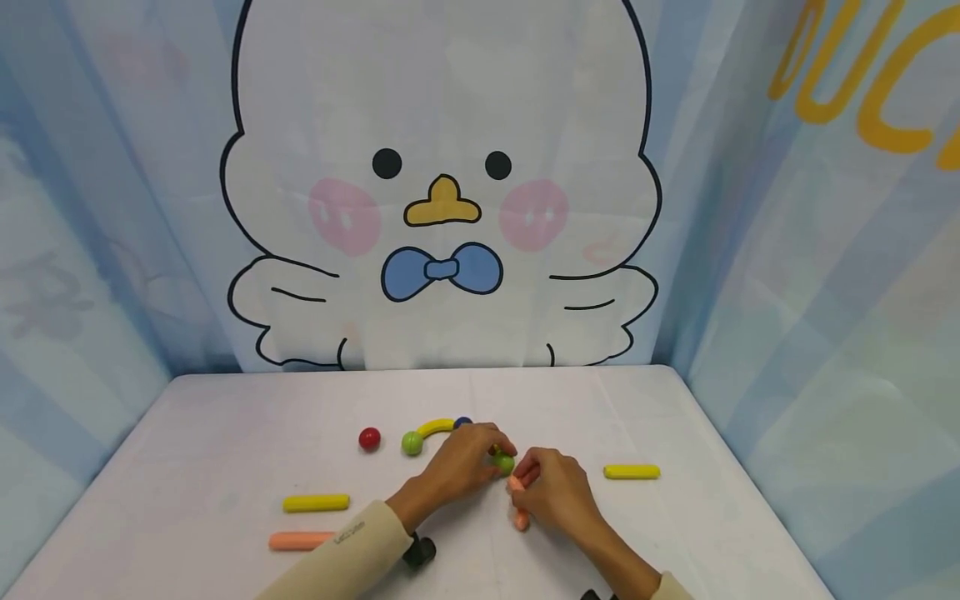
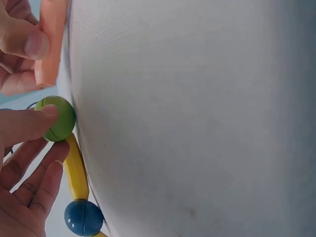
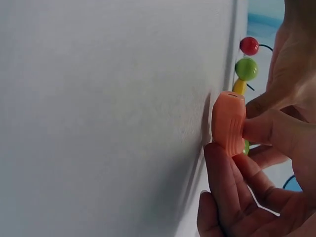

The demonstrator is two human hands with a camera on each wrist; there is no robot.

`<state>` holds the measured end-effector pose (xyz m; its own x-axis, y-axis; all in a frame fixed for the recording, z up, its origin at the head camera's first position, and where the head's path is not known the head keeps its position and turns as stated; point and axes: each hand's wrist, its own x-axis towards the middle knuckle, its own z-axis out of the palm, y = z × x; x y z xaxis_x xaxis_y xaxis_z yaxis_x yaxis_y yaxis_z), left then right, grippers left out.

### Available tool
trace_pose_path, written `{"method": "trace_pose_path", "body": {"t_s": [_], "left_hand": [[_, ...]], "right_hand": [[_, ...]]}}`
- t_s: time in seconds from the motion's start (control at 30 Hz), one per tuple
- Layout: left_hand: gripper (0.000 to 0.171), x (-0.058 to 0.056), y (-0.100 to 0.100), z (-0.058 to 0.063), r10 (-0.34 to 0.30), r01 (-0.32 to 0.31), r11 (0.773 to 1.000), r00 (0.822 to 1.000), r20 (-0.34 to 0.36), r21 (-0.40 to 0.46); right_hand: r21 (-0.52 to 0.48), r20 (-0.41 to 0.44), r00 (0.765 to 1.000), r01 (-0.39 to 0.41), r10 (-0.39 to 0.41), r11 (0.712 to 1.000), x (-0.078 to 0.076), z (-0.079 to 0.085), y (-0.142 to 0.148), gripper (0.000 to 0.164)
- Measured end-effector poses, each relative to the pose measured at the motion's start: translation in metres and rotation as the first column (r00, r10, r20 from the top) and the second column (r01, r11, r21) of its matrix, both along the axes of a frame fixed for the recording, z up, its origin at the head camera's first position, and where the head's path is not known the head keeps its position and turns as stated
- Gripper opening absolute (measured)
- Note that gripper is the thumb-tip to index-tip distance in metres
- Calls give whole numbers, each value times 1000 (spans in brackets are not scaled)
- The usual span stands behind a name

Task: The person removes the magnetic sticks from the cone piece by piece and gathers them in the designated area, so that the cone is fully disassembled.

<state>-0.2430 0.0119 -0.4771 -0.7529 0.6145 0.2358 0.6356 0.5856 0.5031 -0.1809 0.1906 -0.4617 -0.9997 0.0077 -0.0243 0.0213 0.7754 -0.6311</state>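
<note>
My left hand point(image 1: 461, 462) pinches a green ball point(image 2: 60, 118) between thumb and fingers. That ball sits at one end of a yellow stick point(image 2: 76, 170), whose other end meets a blue ball point(image 2: 84, 218). From the blue ball a curved yellow stick point(image 1: 437, 427) runs left to another green ball point(image 1: 412, 442). Close to the first green ball, my right hand point(image 1: 558, 492) pinches an orange stick point(image 3: 228, 123) between thumb and fingers. In the left wrist view, the orange stick's near end is slightly apart from the green ball.
A red ball point(image 1: 369, 439) lies left of the chain. One yellow stick point(image 1: 316, 503) and an orange stick point(image 1: 300, 542), partly under the left sleeve, lie at the left. Another yellow stick point(image 1: 632, 472) lies at the right. Printed cloth walls point(image 1: 442, 333) surround the white table point(image 1: 225, 433).
</note>
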Motion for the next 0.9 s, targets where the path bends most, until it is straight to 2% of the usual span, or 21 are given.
{"method": "trace_pose_path", "body": {"t_s": [0.23, 0.6, 0.9], "left_hand": [[27, 2, 2, 1, 7, -8, 1000, 1000, -17, -30], [30, 4, 1, 2, 23, -26, 998, 999, -43, -60], [32, 2, 0, 0, 32, -36, 996, 998, -51, -82]], "right_hand": [[19, -42, 999, 31, -30, 999, 2, 4, 18, 19], [52, -54, 992, 119, -116, 992, -2, 12, 52, 12], [103, -118, 984, 144, -132, 984, -4, 9, 72, 13]]}}
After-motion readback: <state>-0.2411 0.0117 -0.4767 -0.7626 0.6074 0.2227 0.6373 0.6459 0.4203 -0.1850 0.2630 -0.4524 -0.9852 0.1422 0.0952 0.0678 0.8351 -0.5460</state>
